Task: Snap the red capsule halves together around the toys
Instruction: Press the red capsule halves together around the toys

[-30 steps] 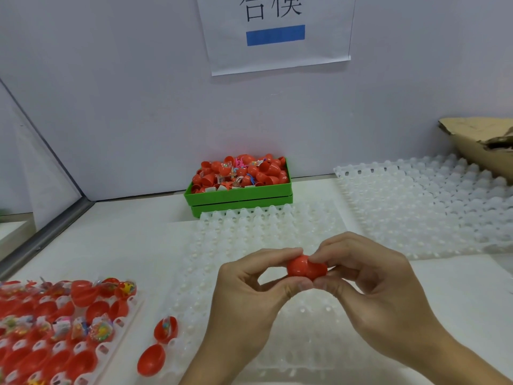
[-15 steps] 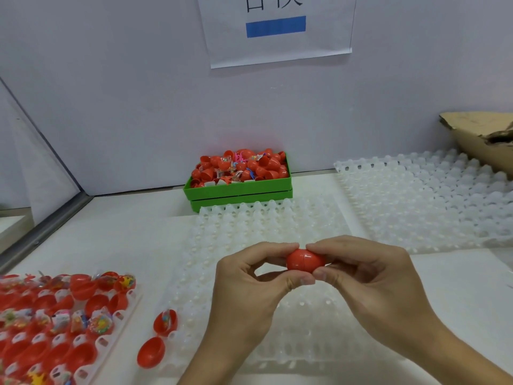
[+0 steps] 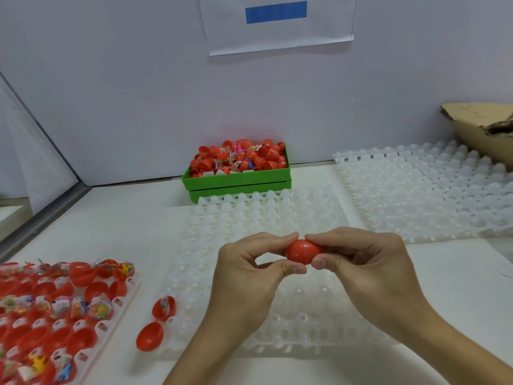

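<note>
Over the white table, left hand and right hand pinch the red capsule, seemingly closed; next needs a firm squeeze.

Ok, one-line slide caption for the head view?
Both hands, left hand and right hand, pinch a closed red capsule above the clear empty tray.
</note>
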`<state>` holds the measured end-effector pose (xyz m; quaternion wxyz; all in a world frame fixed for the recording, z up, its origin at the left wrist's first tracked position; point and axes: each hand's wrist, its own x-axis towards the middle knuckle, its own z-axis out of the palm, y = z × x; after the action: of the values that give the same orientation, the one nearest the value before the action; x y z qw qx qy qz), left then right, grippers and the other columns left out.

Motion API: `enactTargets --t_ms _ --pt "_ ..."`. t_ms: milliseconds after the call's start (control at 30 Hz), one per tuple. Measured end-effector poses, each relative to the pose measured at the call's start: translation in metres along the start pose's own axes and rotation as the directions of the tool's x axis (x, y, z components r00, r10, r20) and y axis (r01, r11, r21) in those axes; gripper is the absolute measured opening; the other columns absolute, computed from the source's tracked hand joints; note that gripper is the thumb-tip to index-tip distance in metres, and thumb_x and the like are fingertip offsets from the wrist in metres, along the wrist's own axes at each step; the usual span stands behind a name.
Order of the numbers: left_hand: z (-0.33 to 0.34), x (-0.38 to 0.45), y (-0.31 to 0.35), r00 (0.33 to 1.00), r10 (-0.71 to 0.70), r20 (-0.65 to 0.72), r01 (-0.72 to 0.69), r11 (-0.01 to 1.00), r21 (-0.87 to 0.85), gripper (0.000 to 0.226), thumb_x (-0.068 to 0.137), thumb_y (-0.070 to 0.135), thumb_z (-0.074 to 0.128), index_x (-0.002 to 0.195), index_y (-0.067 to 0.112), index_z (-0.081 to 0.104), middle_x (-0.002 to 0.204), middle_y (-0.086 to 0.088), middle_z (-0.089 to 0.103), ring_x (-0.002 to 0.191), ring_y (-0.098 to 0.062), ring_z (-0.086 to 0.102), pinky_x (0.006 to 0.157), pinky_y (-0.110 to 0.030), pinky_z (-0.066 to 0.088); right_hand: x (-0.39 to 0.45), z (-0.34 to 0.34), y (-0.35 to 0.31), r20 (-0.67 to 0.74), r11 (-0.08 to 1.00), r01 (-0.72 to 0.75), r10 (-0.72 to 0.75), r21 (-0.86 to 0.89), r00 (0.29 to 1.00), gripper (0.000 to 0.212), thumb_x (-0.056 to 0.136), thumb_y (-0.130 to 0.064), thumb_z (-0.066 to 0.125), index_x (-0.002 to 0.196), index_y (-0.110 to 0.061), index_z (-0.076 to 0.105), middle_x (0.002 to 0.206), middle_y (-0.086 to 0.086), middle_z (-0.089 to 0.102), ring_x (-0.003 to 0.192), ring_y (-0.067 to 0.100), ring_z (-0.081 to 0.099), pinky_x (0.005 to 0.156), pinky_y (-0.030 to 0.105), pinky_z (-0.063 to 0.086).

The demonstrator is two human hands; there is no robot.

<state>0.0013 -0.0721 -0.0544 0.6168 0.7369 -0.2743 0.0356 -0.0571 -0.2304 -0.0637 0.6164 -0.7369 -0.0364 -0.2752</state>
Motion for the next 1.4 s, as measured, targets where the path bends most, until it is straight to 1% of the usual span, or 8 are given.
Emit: enactTargets --t_ms 300,500,633,800,967,1067,1233,1400 --pt "0.007 -0.003 -0.004 0.999 0.032 -0.038 -0.033 0.999 -0.034 0.047 0.063 -0.017 0.078 0.083 0.026 0.080 0.076 0.002 0.073 0.074 -0.012 0.071 0.068 -0.018 0.057 -0.002 0.003 0.001 -0.008 1.000 -0.017 0.017 0.001 1.000 0.045 0.075 0.023 0.068 0.089 -0.018 0.080 0.080 -0.003 0.077 0.076 0.009 0.072 0.071 0.013 0.055" --pt "0.008 -0.003 -0.008 0.959 0.278 -0.052 -0.260 0.939 0.227 0.023 0.068 0.019 0.085 0.088 0.017 0.074 0.079 0.010 0.066 0.075 -0.009 0.067 0.069 -0.017 0.055 -0.004 0.005 -0.004 0.108 0.980 -0.191 0.184 0.056 0.977 0.033 0.086 0.000 0.069 0.113 -0.020 0.072 0.103 -0.015 0.076 0.101 0.001 0.070 0.087 0.013 0.052" --pt "0.012 -0.004 -0.014 0.912 0.403 0.077 -0.394 0.808 0.438 0.023 0.071 0.015 0.085 0.089 0.011 0.071 0.083 0.005 0.059 0.076 -0.002 0.054 0.070 -0.008 0.044 -0.007 0.011 -0.003 0.134 0.954 -0.288 0.276 0.078 0.952 0.036 0.080 0.002 0.075 0.107 -0.021 0.073 0.092 -0.008 0.078 0.092 0.006 0.073 0.082 0.018 0.056" --pt "0.005 0.000 -0.008 0.995 0.041 0.090 -0.039 0.999 -0.019 0.043 0.063 0.043 0.085 0.101 0.028 0.071 0.108 0.013 0.062 0.111 -0.011 0.061 0.085 -0.020 0.053 -0.001 0.003 0.002 0.116 0.930 -0.306 0.287 0.203 0.951 0.035 0.072 -0.012 0.079 0.107 -0.017 0.075 0.094 0.001 0.078 0.094 0.015 0.074 0.083 0.022 0.057" --pt "0.010 0.000 -0.007 0.928 -0.189 0.321 0.322 0.842 -0.433 0.088 0.054 0.057 0.088 0.126 0.012 0.064 0.119 -0.012 0.069 0.114 -0.028 0.066 0.094 -0.038 0.055 0.000 0.002 0.004 0.244 0.905 -0.280 0.207 0.320 0.948 0.048 0.065 -0.041 0.086 0.109 -0.022 0.076 0.105 0.011 0.076 0.103 0.029 0.072 0.092 0.036 0.056" --pt "0.015 -0.001 -0.005 0.924 -0.196 0.329 0.355 0.761 -0.544 0.078 0.059 0.050 0.089 0.122 0.009 0.067 0.115 -0.023 0.068 0.112 -0.033 0.067 0.092 -0.036 0.055 0.001 0.000 0.003 0.248 0.919 -0.259 0.188 0.295 0.950 0.051 0.067 -0.047 0.086 0.110 -0.023 0.076 0.105 0.011 0.076 0.106 0.030 0.070 0.097 0.042 0.052" --pt "0.020 -0.005 -0.007 0.943 -0.205 0.262 0.325 0.735 -0.595 0.044 0.075 0.024 0.082 0.111 0.003 0.071 0.107 -0.022 0.071 0.107 -0.037 0.068 0.087 -0.036 0.057 -0.001 0.000 -0.002 0.225 0.950 -0.179 0.122 0.255 0.967 0.030 0.076 -0.011 0.073 0.102 -0.025 0.079 0.098 0.006 0.078 0.098 0.022 0.074 0.084 0.023 0.056" --pt "0.019 -0.006 -0.004 0.958 -0.175 0.226 0.276 0.775 -0.569 0.047 0.069 0.035 0.086 0.107 0.010 0.075 0.102 -0.018 0.074 0.102 -0.033 0.071 0.084 -0.035 0.057 -0.002 0.003 -0.005 0.209 0.956 -0.160 0.109 0.248 0.972 0.040 0.078 0.009 0.068 0.098 -0.025 0.080 0.095 0.005 0.078 0.095 0.020 0.074 0.081 0.021 0.056"
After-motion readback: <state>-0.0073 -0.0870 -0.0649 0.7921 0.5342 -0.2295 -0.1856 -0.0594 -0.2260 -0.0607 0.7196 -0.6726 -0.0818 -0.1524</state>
